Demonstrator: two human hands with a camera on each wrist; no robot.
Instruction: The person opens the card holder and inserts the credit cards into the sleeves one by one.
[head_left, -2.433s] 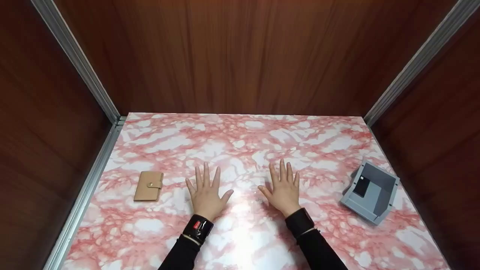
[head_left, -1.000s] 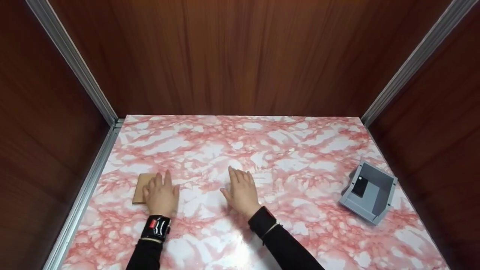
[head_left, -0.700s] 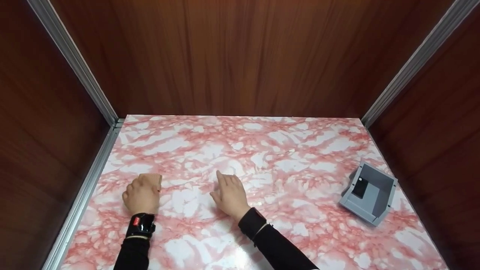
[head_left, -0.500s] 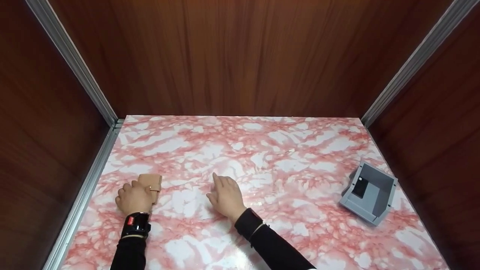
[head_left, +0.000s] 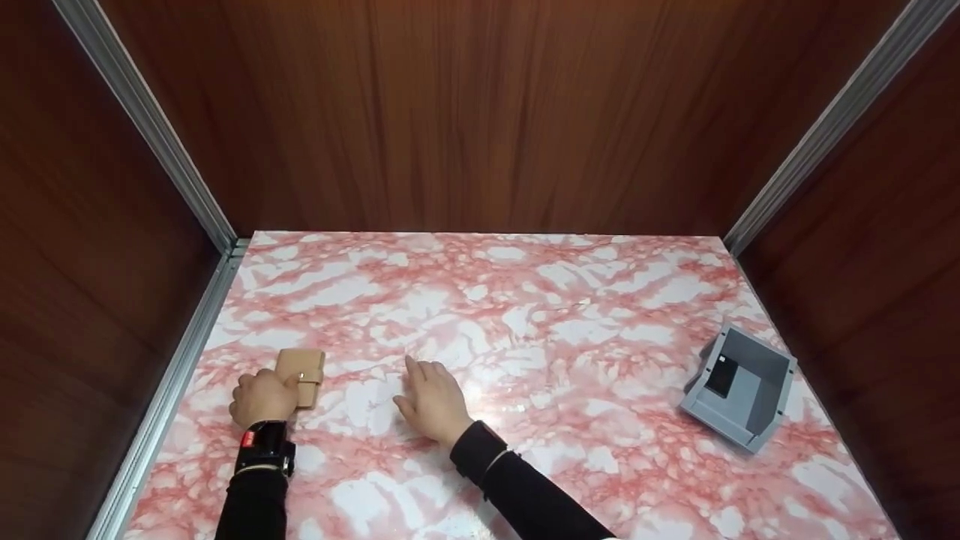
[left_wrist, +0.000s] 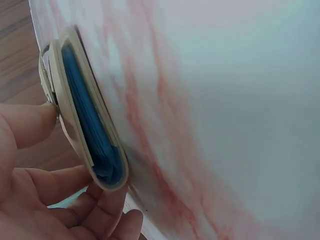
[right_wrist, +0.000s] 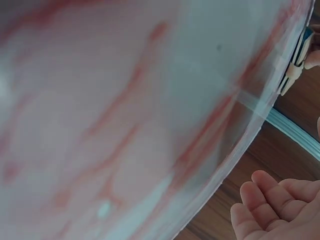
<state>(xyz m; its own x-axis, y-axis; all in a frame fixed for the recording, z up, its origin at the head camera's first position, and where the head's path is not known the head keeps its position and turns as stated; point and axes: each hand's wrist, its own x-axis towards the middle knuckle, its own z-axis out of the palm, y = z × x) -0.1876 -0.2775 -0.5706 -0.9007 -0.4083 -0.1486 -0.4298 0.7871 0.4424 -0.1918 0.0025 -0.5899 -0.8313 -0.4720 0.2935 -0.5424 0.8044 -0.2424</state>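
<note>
Head view: the left hand (head_left: pixel 262 397) lay in the lower left of the frame with its fingers curled round the near end of a tan wallet (head_left: pixel 302 367), which rested on the pink marbled table (head_left: pixel 570 315) close to the left metal rail (head_left: pixel 161 405). The wallet's snap tab (head_left: pixel 309 377) faced up, just beside the thumb. Left wrist view: the wallet (left_wrist: pixel 82 117) stood at the left of the frame, its open edge showing a blue lining (left_wrist: pixel 90 120); the thumb (left_wrist: pixel 25 125) pressed on the clasp side and the curled fingers (left_wrist: pixel 107 200) wrapped under the lower end, so the hold was a firm pinch. The right hand (head_left: pixel 431 397) lay left of centre in the head view, palm down on the table, fingers straight and close together, holding nothing, near the wallet but not touching it. Right wrist view: the fingertips (right_wrist: pixel 272 197) showed at the lower right, loosely bent, and the wallet (right_wrist: pixel 297 55) appeared small at the upper right edge. A grey bin (head_left: pixel 739 386) sat at the right of the head view, well apart from both hands, with a dark card (head_left: pixel 721 377) inside it. Brown wood walls (head_left: pixel 480 112) closed in the table on three sides.
</note>
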